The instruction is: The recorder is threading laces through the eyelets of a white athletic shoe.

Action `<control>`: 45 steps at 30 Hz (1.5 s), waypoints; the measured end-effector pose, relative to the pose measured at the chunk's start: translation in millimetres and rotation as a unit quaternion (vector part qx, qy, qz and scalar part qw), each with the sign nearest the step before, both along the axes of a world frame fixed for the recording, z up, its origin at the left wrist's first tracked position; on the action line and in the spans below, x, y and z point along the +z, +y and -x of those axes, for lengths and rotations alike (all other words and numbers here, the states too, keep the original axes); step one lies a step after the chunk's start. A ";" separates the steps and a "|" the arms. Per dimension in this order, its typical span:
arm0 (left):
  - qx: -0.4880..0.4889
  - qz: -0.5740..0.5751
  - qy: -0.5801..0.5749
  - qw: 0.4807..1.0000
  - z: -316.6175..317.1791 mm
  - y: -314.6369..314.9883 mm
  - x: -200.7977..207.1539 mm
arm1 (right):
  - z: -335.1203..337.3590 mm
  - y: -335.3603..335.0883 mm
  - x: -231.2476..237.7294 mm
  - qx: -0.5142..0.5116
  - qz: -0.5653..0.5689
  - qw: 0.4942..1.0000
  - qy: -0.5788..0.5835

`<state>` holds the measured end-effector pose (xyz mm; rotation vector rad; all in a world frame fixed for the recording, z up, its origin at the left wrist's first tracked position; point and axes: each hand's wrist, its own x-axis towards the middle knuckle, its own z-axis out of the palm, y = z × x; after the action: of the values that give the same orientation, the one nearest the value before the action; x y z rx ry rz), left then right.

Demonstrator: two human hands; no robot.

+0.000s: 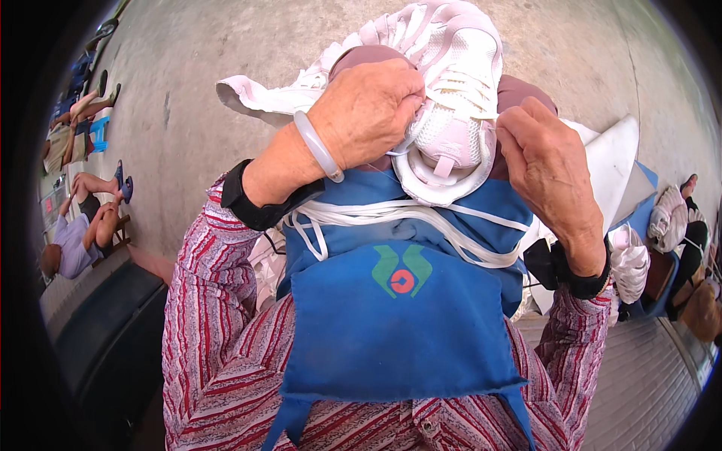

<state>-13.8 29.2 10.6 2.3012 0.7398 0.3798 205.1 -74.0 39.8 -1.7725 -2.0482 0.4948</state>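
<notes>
A white and pale pink sneaker (449,139) rests on my lap, its heel opening toward me and its tongue showing. Flat pale laces (456,84) cross its upper. At the shoe's left edge, my left hand (374,109) is closed in a pinch; what its fingertips hold is hidden. My right hand (547,158) pinches at the right edge of the opening, where a lace runs to its fingertips. Several loose white shoelaces (406,213) lie across the blue apron (398,323) below the shoe.
Past the sneaker, more white and pink shoe pieces (282,94) lie in a bunched row. A white sheet (613,161) stands at my right, with bundled pale shoes (629,263) beyond it. A seated person (83,233) is far left; another person's dark-clothed leg (696,248) is far right.
</notes>
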 end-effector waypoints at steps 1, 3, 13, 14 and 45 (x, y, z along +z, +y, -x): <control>0.012 -0.030 0.003 0.999 -1.4 -3.6 0.4 | 0.9 3.0 0.1 0.012 0.009 1.000 -0.024; 0.022 -0.058 0.002 0.998 -1.2 -10.3 0.4 | -0.2 3.4 -0.6 0.022 0.021 0.998 -0.051; 0.077 -0.146 0.134 0.977 -1.3 -44.2 7.3 | 27.3 -24.7 -7.0 -0.053 -0.093 0.980 -0.167; 0.087 -0.146 0.137 0.976 -2.6 -44.7 6.7 | 29.1 -25.5 -11.3 -0.074 -0.067 0.980 -0.172; 0.131 -0.022 -0.029 0.991 -7.6 -43.7 -5.0 | 25.8 -11.5 -9.8 -0.022 -0.182 0.960 -0.212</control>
<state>-6.2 -14.5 5.5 2.2273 1.0169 0.5854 179.3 -85.4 30.0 -1.7949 -2.1827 -0.2923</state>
